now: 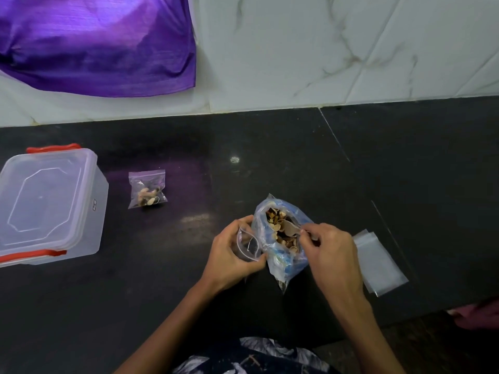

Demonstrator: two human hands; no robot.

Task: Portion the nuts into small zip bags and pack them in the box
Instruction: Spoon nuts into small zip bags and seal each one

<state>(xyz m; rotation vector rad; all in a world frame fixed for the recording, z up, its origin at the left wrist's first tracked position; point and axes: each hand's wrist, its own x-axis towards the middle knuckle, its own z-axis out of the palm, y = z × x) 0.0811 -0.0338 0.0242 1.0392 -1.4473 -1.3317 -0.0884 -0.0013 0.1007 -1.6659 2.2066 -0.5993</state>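
At a dark table (351, 163), the left hand (229, 255) holds an open small zip bag (248, 245) beside the nut bag (280, 238); the right hand (329, 249) pinches a spoon (293, 230) in the nuts. A lidded box (48, 203) sits far left.

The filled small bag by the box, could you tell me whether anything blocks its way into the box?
Yes: the box has its lid on top. The countertop between the filled small bag and the box shows nothing else.

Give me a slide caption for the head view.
Left hand holds empty zip bag; right hand scoops nuts.
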